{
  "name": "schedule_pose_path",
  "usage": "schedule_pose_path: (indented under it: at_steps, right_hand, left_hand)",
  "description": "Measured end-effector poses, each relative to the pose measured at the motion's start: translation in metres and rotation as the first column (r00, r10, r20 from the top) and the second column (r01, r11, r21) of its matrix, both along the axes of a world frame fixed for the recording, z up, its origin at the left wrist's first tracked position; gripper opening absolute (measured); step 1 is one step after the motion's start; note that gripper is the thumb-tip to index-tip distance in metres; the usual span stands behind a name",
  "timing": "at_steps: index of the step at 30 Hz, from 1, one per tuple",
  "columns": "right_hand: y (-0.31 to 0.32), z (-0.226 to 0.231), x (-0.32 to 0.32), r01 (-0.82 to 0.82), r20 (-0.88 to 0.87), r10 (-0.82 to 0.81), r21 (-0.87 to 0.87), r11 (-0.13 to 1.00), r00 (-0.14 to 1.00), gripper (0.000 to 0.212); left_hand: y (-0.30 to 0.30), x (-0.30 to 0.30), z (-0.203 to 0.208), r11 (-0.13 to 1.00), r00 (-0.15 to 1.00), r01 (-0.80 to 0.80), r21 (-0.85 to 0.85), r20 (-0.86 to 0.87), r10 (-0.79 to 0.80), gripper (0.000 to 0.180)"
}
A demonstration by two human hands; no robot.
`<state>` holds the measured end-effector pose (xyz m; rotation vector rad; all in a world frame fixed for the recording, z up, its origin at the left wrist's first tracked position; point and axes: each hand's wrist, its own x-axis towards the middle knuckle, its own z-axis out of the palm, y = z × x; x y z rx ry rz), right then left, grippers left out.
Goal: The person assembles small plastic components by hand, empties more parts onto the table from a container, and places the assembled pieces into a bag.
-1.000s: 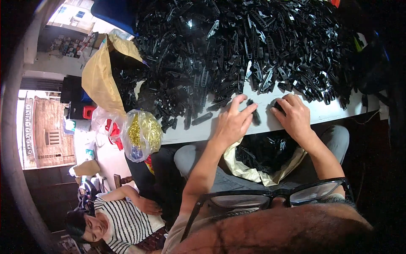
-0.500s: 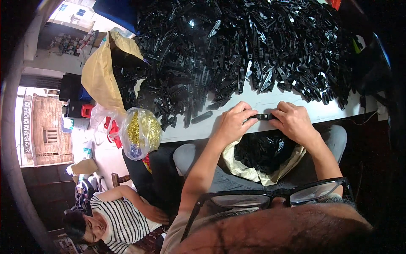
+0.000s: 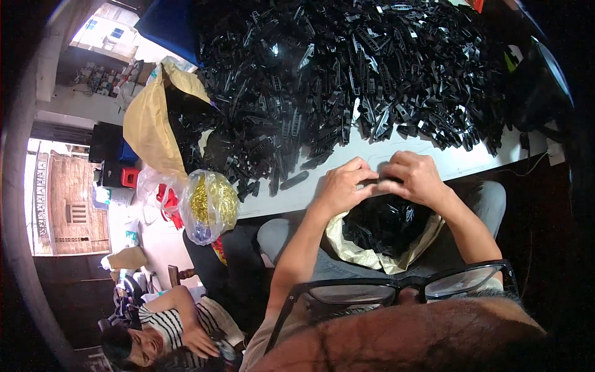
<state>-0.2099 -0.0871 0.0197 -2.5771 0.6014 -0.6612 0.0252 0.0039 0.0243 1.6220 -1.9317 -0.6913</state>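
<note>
My left hand (image 3: 348,186) is closed in a pinch at the table's front edge, gripping one end of a small black plastic piece (image 3: 370,182). Close beside it, my right hand (image 3: 416,178) has its fingers curled over the piece's other end, and they are slightly blurred. Most of the piece is hidden by the fingers. Below both hands, an open pale yellow sack (image 3: 356,254) rests on my lap with many black plastic pieces (image 3: 384,226) inside. Beyond the hands spreads a large heap of slim, slotted black plastic parts (image 3: 347,74) on the white table (image 3: 465,164).
A tan sack (image 3: 145,127) leans at the heap's left side. Nearer stands a clear plastic bag of gold tinsel-like material (image 3: 214,201), next to a red item in another bag (image 3: 168,204). At lower left sits another person in a striped top (image 3: 170,319).
My right hand has come closer to my left, its fingers curling over the black piece, which is now mostly covered. The other person has leaned and shifted an arm downward.
</note>
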Motion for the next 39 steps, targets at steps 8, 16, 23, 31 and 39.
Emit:
schedule_pose_path:
  at_steps: [8, 16, 23, 31, 39]
  right_hand:
    - [-0.022, -0.026, 0.009, 0.491, 0.045, -0.500, -0.288, 0.822, 0.865, 0.037]
    - [-0.011, -0.027, 0.008, 0.430, 0.090, -0.424, -0.310, 0.848, 0.901, 0.033]
    - [0.004, -0.018, 0.011, 0.302, -0.069, -0.334, -0.289, 0.909, 0.940, 0.046]
    - [-0.006, -0.012, 0.006, 0.275, -0.169, -0.332, -0.291, 0.916, 0.928, 0.054]
    - [-0.015, -0.007, 0.006, 0.476, 0.073, -0.473, -0.246, 0.844, 0.878, 0.046]
  left_hand:
    - [-0.040, -0.018, -0.017, 0.958, 0.971, -0.054, -0.280, 0.209, 0.116, 0.045]
    - [-0.024, -0.019, -0.020, 0.943, 0.956, -0.185, -0.278, 0.173, 0.238, 0.021]
    - [-0.009, -0.011, -0.020, 0.935, 0.953, -0.278, -0.219, 0.056, 0.297, 0.023]
    - [-0.002, -0.006, -0.023, 0.912, 0.939, -0.320, -0.258, 0.039, 0.340, 0.026]
    - [0.003, 0.010, -0.019, 0.935, 0.957, -0.287, -0.210, -0.014, 0.290, 0.027]
